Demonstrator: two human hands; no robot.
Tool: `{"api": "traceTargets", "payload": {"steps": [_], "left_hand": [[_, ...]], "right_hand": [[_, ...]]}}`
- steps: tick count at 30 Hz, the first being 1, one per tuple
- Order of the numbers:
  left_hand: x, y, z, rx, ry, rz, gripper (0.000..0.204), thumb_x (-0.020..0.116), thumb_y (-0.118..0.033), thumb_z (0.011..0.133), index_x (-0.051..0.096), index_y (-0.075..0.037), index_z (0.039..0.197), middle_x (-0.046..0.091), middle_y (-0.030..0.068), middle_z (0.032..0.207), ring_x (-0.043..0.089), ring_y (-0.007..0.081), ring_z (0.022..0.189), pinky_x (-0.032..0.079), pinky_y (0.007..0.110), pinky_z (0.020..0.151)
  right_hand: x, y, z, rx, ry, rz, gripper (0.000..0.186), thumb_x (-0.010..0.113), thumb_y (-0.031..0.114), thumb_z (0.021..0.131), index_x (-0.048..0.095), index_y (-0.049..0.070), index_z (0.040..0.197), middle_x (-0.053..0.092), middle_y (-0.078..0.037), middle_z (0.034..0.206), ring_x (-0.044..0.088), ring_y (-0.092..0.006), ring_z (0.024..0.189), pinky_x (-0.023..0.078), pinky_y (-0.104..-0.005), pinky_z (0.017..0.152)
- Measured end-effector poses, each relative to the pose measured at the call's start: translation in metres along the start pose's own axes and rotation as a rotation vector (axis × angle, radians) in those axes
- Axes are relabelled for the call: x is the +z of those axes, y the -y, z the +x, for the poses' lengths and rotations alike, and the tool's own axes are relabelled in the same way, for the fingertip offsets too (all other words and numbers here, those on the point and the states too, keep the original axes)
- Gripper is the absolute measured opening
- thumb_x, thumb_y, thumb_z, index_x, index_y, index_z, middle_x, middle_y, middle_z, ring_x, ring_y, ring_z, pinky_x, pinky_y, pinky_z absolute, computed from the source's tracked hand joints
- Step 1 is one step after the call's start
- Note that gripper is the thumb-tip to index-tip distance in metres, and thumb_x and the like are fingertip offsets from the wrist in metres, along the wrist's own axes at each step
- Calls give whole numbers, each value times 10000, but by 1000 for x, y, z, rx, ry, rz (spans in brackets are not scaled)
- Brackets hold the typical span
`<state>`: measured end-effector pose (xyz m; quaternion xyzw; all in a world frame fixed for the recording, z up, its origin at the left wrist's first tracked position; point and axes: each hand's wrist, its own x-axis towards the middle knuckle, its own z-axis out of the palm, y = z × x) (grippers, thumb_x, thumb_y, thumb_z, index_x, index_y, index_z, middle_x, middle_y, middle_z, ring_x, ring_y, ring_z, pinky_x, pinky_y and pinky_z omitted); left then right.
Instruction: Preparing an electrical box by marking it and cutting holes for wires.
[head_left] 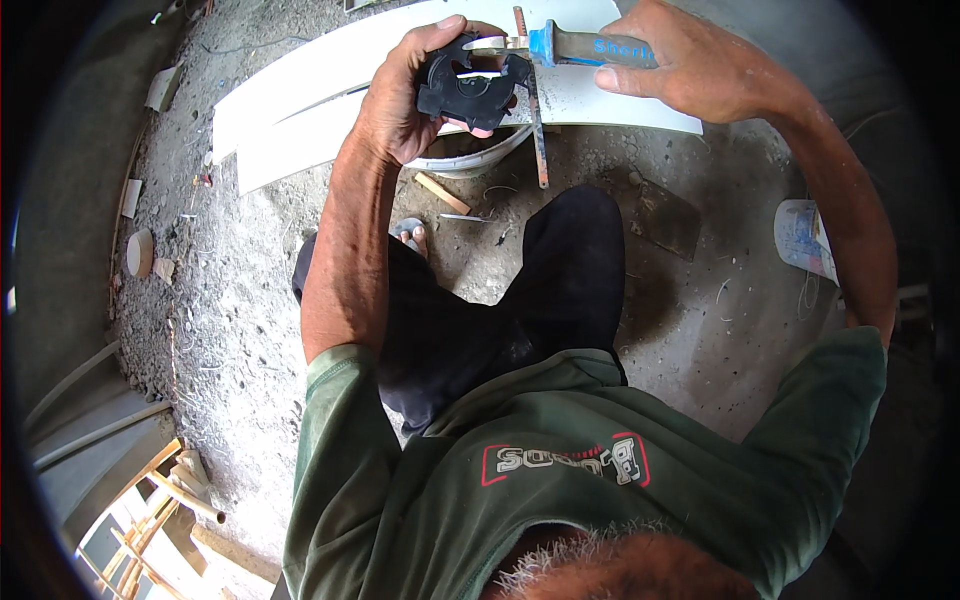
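Note:
My left hand [400, 95] grips a black plastic part [465, 98] with a rounded outline, cut-outs and a circular middle. My right hand [695, 65] is wrapped round the grey-and-blue handle of a hand tool [590, 47]. Its short metal end reaches the upper edge of the black part; the exact kind of tool is not clear. Just right of the part, a narrow dark, reddish strip [540, 140], resembling a hacksaw blade, crosses the near edge of a white board [300, 105]. Both hands are above this board.
A white bucket [485, 160] stands under the board's near edge. On the floor lie a wooden stick [442, 193] and a flat dark piece [665, 220]. Another white bucket [803, 240] is at the right. Rubble lines the left side, with wooden pieces [150, 520] at lower left.

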<state>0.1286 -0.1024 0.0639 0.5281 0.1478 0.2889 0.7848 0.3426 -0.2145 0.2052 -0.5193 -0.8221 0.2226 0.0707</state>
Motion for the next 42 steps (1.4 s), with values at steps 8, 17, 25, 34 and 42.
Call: {"api": "traceTargets", "payload": {"steps": [8,17,25,34,42], "left_hand": [[-6,10,2,86,-171,437,617,600,-518,885,593,-1,1223,669,194,991,705,248,830,616,372,707],[4,24,9,620,-605,770,477,658,-429,902,633,12,1081,660,112,807,635,139,720,526,288,610],[-10,-1,0,263,34,-684,698,431,-614,934,523,2,1248,554,333,1214,648,419,1027,618,543,761],[3,4,-1,227,94,-601,749,433,-592,945,527,75,1273,475,369,1318,588,465,1127,598,562,792],[30,5,-12,17,-87,-68,796,492,-643,895,490,52,1282,514,312,1272,663,356,1016,636,472,668]], "right_hand": [[6,15,3,463,122,-198,293,653,154,870,602,-18,1103,614,-253,1053,612,-387,969,482,-446,863],[67,13,-20,388,-266,55,304,624,241,895,624,-63,880,634,-269,786,629,-459,790,493,-499,757],[106,10,-66,371,-206,610,327,636,302,907,588,-16,851,513,-70,676,498,-146,656,430,-351,645],[96,16,-80,171,-508,-89,270,686,188,874,630,-56,978,537,-187,1227,541,-340,1126,422,-432,950],[25,30,-65,137,-282,-565,263,692,133,844,614,14,1065,516,-143,1285,491,-309,1229,380,-459,1012]]}}
